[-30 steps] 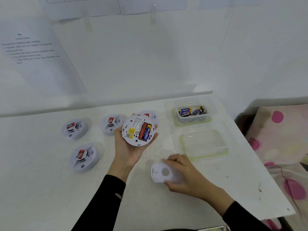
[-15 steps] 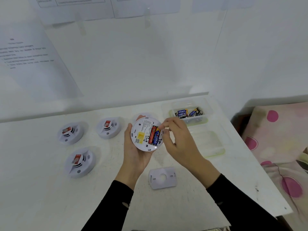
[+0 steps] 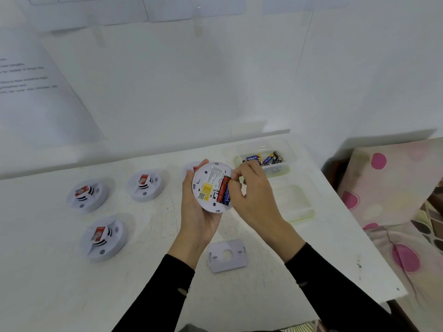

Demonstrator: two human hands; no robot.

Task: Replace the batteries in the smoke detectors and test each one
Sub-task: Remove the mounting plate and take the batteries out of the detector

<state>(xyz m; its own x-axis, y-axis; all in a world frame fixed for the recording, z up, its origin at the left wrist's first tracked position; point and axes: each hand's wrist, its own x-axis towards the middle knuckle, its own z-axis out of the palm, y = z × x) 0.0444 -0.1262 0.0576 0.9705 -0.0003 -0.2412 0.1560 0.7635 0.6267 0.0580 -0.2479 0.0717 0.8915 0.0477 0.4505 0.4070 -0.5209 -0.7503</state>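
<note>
My left hand (image 3: 196, 212) holds a round white smoke detector (image 3: 208, 188) with its back facing me. A red battery (image 3: 222, 191) and a blue battery (image 3: 226, 197) lie side by side in its open compartment. My right hand (image 3: 251, 197) pinches at the top end of the batteries with thumb and fingertips. The detector's white back plate (image 3: 227, 255) lies flat on the table below my hands. Three more detectors (image 3: 87, 195) (image 3: 145, 185) (image 3: 103, 237) sit face up to the left. A fourth (image 3: 191, 167) peeks out behind the held one.
A clear plastic tub (image 3: 275, 167) holding several loose batteries stands at the back right of the white table (image 3: 143, 271). Its clear lid (image 3: 296, 203) lies in front of it. The table's right edge borders a pink dotted cloth (image 3: 393, 192).
My right hand let go of the back plate on the table and rose to the batteries in the detector. My left hand brought the detector a little closer.
</note>
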